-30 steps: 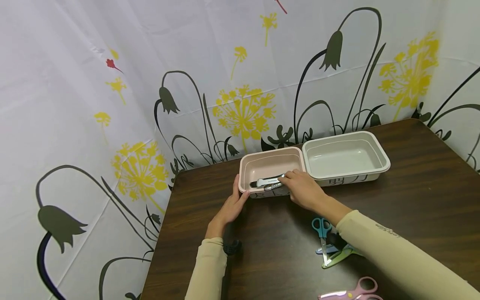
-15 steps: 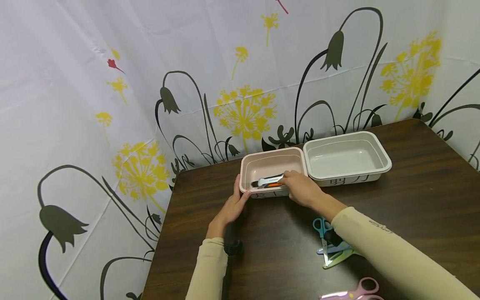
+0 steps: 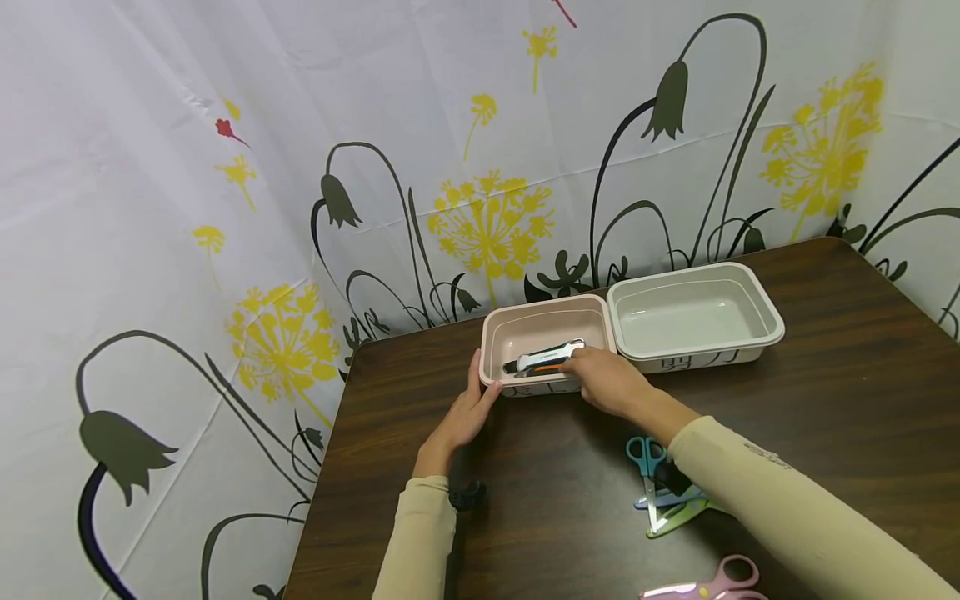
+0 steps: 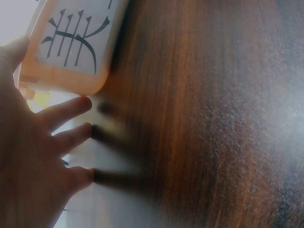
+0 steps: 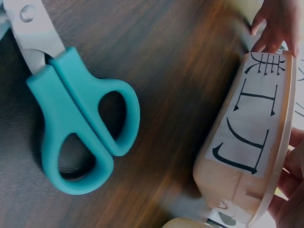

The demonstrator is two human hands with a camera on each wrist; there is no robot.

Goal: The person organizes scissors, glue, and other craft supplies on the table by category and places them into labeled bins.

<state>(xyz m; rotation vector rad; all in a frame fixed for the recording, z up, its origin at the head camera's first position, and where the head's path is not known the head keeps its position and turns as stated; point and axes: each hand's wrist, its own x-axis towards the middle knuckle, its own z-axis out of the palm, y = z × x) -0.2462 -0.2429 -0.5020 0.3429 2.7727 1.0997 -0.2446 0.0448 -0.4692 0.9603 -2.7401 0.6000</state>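
A pink bin (image 3: 540,312) stands at the table's back edge, with black writing on its front label (image 5: 251,114). Inside it, near the front wall, lie a white utility knife (image 3: 547,357) and an orange one (image 3: 551,367), side by side. My right hand (image 3: 606,379) reaches over the front rim. Its fingertips seem to pinch the right end of the orange knife, though the fingers partly hide that end. My left hand (image 3: 459,412) steadies the bin's front left corner, thumb at the front rim. Its other fingers (image 4: 71,137) are spread and fairly straight.
A white bin (image 3: 693,312) adjoins the pink one on the right. Teal-handled scissors (image 3: 647,471) lie below my right forearm over blue scissors (image 3: 671,498) and green scissors (image 3: 678,518). Pink scissors (image 3: 705,587) lie at the near edge of view.
My right fingers have come off the white knife, baring its right end. A silvery knife showed in front of it a second ago; orange shows there now. My left hand has stayed put.
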